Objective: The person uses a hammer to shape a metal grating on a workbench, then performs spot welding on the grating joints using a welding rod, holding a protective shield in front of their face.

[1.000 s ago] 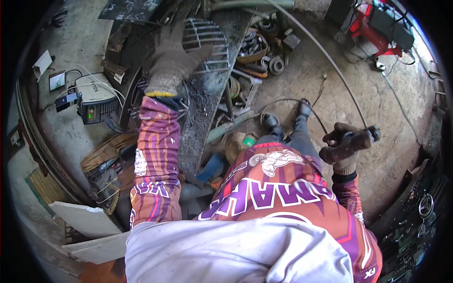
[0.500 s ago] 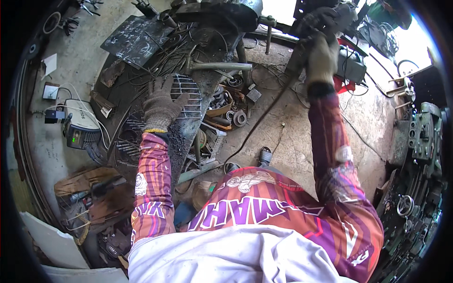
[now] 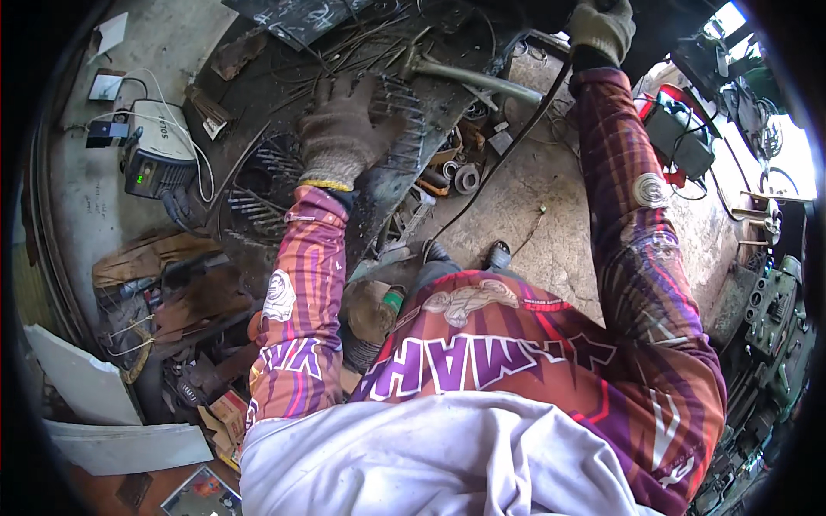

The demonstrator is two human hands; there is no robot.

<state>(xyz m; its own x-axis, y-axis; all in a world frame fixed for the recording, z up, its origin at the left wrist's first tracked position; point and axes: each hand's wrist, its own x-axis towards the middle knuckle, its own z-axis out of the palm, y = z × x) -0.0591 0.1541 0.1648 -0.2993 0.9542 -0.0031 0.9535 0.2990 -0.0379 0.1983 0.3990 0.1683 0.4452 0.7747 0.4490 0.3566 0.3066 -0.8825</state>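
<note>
My left hand (image 3: 344,129), in a grey-brown knit glove, lies over a round metal grate (image 3: 403,129) on the dark workbench. Its fingers are outstretched and a little blurred. At the top of the view, my gloved right hand (image 3: 602,30) is raised with its fingers curled around something dark that I cannot make out. A thick black cable (image 3: 508,163) hangs from near that hand down toward my feet. A hammer (image 3: 473,77) with a pale handle rests on the bench just beyond the grate.
Bent rods and a dark plate (image 3: 301,21) with chalk marks lie on the bench, with another round grate (image 3: 258,202) nearer. A white machine (image 3: 159,146) stands left. Metal rings (image 3: 465,179) fill a box beside the bench; a red and black machine (image 3: 680,129) sits right.
The view has shifted, so the bench shows higher up. My right arm reaches farther toward the top edge. My left hand stays over the grate.
</note>
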